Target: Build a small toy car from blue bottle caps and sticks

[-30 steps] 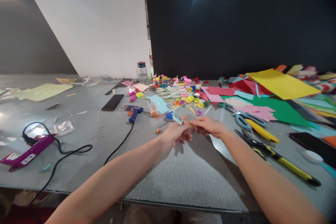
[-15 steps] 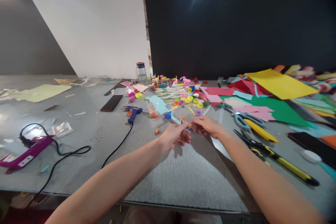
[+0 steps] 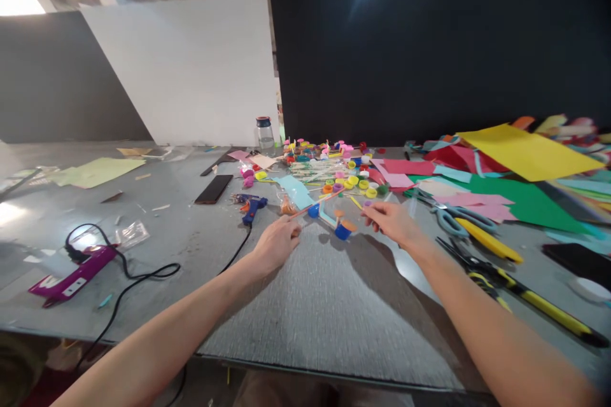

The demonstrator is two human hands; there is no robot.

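On the grey table my left hand [image 3: 277,243] is closed, its fingertips bent down to the tabletop. They cover the spot where a small orange-brown ball lay, and what is in them is hidden. My right hand [image 3: 389,221] hovers with loosely bent fingers a little apart and nothing visible in them. Between the hands stands a blue bottle cap [image 3: 342,232] with orange round pieces [image 3: 348,225] on it. A light blue strip [image 3: 326,215] runs from it toward another blue cap [image 3: 314,210]. An orange stick [image 3: 317,202] lies behind.
A blue glue gun [image 3: 252,208], phone [image 3: 214,189] and purple power strip [image 3: 74,276] with cable are at left. Coloured caps [image 3: 365,184] and a glass bottle [image 3: 264,133] stand behind. Scissors [image 3: 451,219], black-yellow pliers [image 3: 496,280] and coloured paper [image 3: 529,151] lie at right.
My left hand has moved left, away from the blue cap and onto the ball's spot. My right hand has drawn slightly right, so the blue cap with orange pieces now shows uncovered.
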